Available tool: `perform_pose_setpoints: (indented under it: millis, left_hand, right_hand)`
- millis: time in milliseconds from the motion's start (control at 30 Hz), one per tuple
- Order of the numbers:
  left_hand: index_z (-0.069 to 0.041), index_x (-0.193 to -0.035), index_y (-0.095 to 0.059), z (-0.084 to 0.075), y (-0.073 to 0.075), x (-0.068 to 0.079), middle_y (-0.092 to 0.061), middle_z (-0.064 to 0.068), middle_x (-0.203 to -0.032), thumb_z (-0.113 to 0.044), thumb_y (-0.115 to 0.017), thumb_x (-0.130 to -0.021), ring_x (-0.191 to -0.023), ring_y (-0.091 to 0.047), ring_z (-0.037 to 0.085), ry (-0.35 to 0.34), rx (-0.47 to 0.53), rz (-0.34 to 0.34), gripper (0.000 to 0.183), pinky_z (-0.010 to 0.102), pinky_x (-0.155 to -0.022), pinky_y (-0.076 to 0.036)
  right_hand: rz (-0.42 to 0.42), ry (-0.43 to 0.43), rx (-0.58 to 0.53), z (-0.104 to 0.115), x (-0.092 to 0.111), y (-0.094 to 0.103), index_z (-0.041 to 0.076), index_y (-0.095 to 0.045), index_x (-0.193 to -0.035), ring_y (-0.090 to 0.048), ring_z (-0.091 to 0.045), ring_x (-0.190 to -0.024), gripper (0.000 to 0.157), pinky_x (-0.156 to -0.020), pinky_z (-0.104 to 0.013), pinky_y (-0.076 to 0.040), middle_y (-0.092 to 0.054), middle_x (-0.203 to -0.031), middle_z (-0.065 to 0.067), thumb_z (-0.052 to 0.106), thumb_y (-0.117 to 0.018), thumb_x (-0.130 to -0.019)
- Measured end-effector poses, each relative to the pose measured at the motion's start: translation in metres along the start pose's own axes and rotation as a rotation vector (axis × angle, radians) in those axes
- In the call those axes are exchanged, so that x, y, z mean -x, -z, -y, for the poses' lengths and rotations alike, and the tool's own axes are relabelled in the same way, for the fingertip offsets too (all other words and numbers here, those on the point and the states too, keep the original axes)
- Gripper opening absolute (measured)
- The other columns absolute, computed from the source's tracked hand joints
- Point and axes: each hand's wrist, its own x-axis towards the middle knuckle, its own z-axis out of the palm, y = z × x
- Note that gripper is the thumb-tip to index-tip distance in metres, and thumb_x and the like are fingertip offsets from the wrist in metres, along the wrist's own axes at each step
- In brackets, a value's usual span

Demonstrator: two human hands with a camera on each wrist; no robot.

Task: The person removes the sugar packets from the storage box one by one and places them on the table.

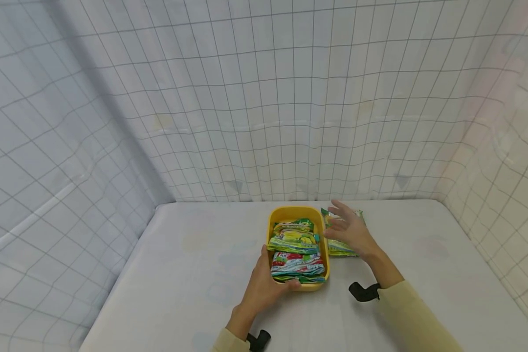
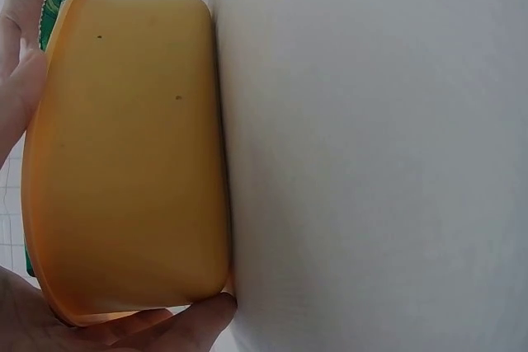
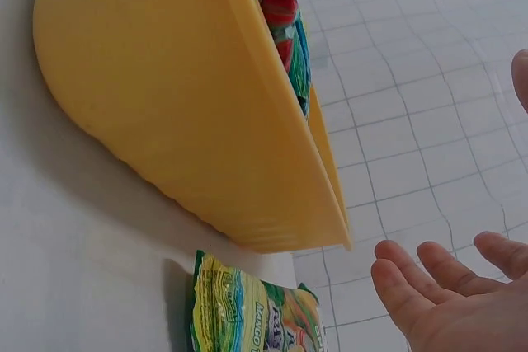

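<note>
A yellow plastic bin (image 1: 327,266) stands on the white table, filled with sachets lying in rows. Green-and-yellow sachets (image 1: 294,239) sit toward its far part, and red-and-white ones (image 1: 297,263) nearer the front. My left hand (image 1: 263,287) grips the bin's near left corner, thumb over the front rim and fingers along the side. My right hand (image 1: 351,233) hovers, empty with fingers spread, above a green-and-yellow sachet (image 3: 256,311) that lies flat just right of the bin. Part of that sachet is hidden behind the hand in the head view.
The white tabletop (image 1: 202,274) spreads around the bin. White sheeting with a dark grid (image 1: 290,122) closes off the back and both sides. A black wrist-worn device (image 1: 364,292) shows at the right wrist, and another (image 1: 259,341) at the left.
</note>
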Motion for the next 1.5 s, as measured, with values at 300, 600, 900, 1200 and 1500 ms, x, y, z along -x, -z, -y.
perform_pose_setpoints:
  millis: [300,600,900,1200,1500]
  left_hand:
    - [0.003,-0.161,-0.003,0.001,0.000,-0.001,-0.031,0.025,-0.157,-0.060,-0.085,-0.074,-0.139,-0.041,0.039,-0.003,-0.001,0.002,0.135,0.058,-0.111,-0.037]
    - [0.002,-0.161,-0.003,0.001,0.000,-0.001,-0.030,0.026,-0.158,-0.061,-0.085,-0.074,-0.138,-0.041,0.039,0.001,-0.011,0.006,0.135,0.058,-0.111,-0.037]
    - [0.002,-0.161,-0.003,0.000,-0.001,0.001,-0.030,0.026,-0.158,-0.060,-0.085,-0.075,-0.139,-0.041,0.040,0.010,-0.024,0.003,0.135,0.058,-0.111,-0.036]
    - [0.002,-0.161,-0.002,-0.002,0.000,0.003,-0.029,0.025,-0.158,-0.060,-0.085,-0.074,-0.139,-0.041,0.040,0.024,-0.022,0.009,0.135,0.059,-0.111,-0.036]
    - [0.001,-0.162,-0.003,-0.001,-0.001,0.002,-0.027,0.025,-0.160,-0.061,-0.085,-0.074,-0.141,-0.038,0.042,0.041,-0.032,0.010,0.136,0.059,-0.112,-0.035]
  right_hand:
    - [0.035,0.000,0.004,0.003,-0.008,-0.016,0.015,-0.021,-0.163,-0.043,-0.046,-0.138,0.096,-0.103,-0.057,-0.045,-0.031,-0.161,-0.023,0.025,-0.082,-0.089]
    - [0.094,-0.051,-0.045,0.003,-0.013,-0.033,0.018,-0.018,-0.164,-0.031,-0.046,-0.145,0.094,-0.109,-0.060,-0.038,-0.024,-0.164,-0.022,0.022,-0.079,-0.092]
    - [0.081,-0.120,0.017,0.007,-0.013,-0.046,0.015,-0.017,-0.164,-0.027,-0.046,-0.147,0.097,-0.113,-0.055,-0.033,-0.020,-0.165,-0.022,0.025,-0.080,-0.091]
    - [0.074,-0.124,0.080,0.008,-0.012,-0.055,0.011,-0.018,-0.164,-0.028,-0.051,-0.145,0.098,-0.111,-0.062,-0.033,-0.022,-0.164,-0.023,0.030,-0.080,-0.090]
    - [0.015,-0.169,0.177,0.011,-0.016,-0.063,0.010,-0.019,-0.163,-0.031,-0.049,-0.144,0.097,-0.111,-0.068,-0.029,-0.027,-0.163,-0.023,0.033,-0.079,-0.091]
